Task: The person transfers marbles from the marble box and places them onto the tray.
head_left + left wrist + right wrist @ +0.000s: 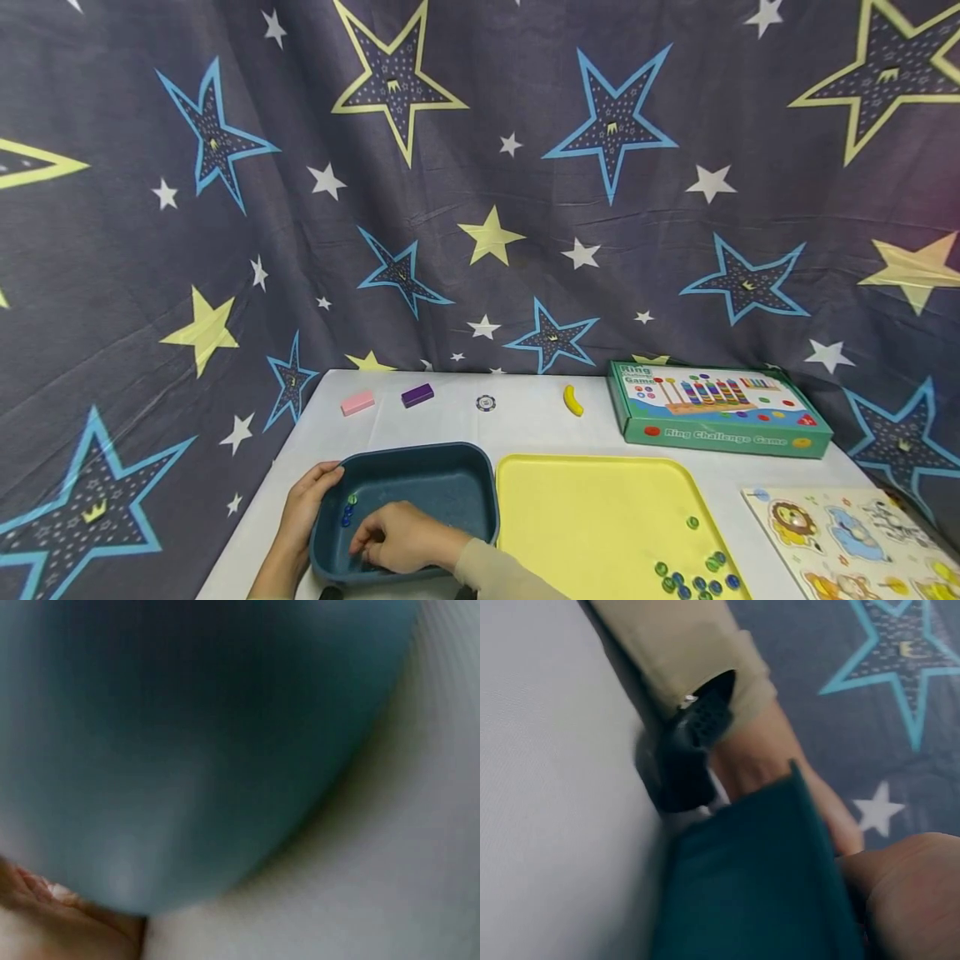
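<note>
Nearest to us, our right hand (401,540) reaches down into the dark teal plastic tub (442,483) with rounded corners, its fingers curled low against the near inside wall; whether they pinch anything we cannot tell. Our left hand (306,500) grips the tub's left rim, thumb hooked over the edge and fingers down the outer wall. Inside the tub, near its left wall and just beside that thumb, lie a few small glass beads (348,508), blue and green. The tub stands at the near left of the white table (525,412), touching the flat yellow plastic tray (592,508) on its right. In the tray's near right corner sits a loose cluster of blue and green glass beads (693,577). At the near right edge of the table lies a wooden animal puzzle board (847,537). Further back to the right rests a green "Ring Challenge Game" box (716,407). Along the far edge of the table lie a pink block (357,402), a purple block (417,394), a blue-and-white chip (486,403) and a small yellow banana toy (573,400). Behind hangs a dark star-printed cloth (480,167).
</note>
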`<state>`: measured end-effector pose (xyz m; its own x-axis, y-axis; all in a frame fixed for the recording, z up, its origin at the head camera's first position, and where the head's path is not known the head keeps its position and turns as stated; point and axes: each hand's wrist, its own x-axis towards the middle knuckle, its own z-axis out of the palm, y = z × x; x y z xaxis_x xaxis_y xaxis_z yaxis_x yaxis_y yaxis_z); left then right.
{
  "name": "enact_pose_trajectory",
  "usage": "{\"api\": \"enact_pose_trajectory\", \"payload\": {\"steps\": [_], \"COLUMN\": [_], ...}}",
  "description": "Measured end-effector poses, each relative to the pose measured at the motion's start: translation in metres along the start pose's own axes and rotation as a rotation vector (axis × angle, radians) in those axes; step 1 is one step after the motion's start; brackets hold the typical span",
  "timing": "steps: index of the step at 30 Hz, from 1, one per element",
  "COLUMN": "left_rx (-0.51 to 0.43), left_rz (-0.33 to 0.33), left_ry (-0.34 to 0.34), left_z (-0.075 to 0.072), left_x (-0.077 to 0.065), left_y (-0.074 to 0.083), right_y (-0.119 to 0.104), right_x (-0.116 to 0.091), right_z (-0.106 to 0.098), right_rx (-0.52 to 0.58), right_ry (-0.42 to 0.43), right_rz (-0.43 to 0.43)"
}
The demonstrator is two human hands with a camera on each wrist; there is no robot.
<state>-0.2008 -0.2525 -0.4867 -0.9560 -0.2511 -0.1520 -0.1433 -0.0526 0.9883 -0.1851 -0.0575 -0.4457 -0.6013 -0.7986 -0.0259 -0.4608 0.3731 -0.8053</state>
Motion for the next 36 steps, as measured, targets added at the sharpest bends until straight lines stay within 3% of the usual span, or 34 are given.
{"api": "enact_pose_trajectory", "payload": {"steps": [3, 8, 12, 18, 25, 31, 36], "left_rx": [0.021, 0.055, 0.086, 0.091, 0.07, 0.069, 0.066], "left_rz": [0.0, 0.016, 0.026, 0.03, 0.04, 0.025, 0.011], "left_ry": [-0.002, -0.002, 0.001, 0.004, 0.008, 0.022, 0.016], "left_z": [0.001, 0.003, 0.004, 0.002, 0.001, 0.0, 0.0], "left_x": [0.0, 0.002, 0.003, 0.003, 0.001, 0.002, 0.004], "left_y": [-0.001, -0.001, -0.001, -0.002, -0.001, -0.001, -0.003], "right_y": [0.003, 0.009, 0.017, 0.034, 0.056, 0.077, 0.093], "right_x": [-0.013, -0.042, -0.065, -0.089, -0.101, -0.113, -0.126], "right_z": [-0.009, -0.029, -0.047, -0.069, -0.091, -0.109, -0.119], "right_rx": [-0.004, 0.13, 0.162, 0.184, 0.175, 0.15, 0.093], "right_ry": [0.064, 0.199, 0.295, 0.411, 0.547, 0.597, 0.536], "right_rz": [-0.001, -0.012, -0.022, 0.035, 0.115, 0.208, 0.24]}}
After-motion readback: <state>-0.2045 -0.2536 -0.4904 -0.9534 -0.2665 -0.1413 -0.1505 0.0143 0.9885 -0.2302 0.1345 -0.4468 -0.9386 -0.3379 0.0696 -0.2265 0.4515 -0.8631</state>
